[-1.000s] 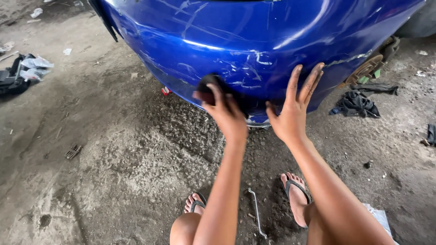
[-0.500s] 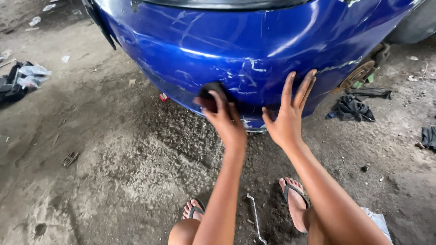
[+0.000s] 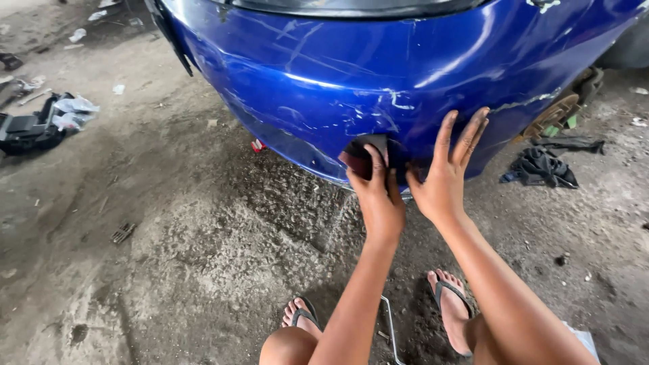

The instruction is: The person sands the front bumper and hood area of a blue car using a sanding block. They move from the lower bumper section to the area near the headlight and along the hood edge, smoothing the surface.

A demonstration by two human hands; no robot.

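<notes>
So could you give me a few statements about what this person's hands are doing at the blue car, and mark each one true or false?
1. The left hand presses a dark pad against the blue car panel. True.
2. The right hand holds a spray can. False: it lies flat and open on the panel, holding nothing.
3. The panel's paint shows pale scratches. True.
4. The person wears closed boots. False: the feet are in flip-flops.
5. A dark rag lies on the ground to the right of the hands. True.
6. The ground is clean white tile. False: it is rough, dirty grey ground.
</notes>
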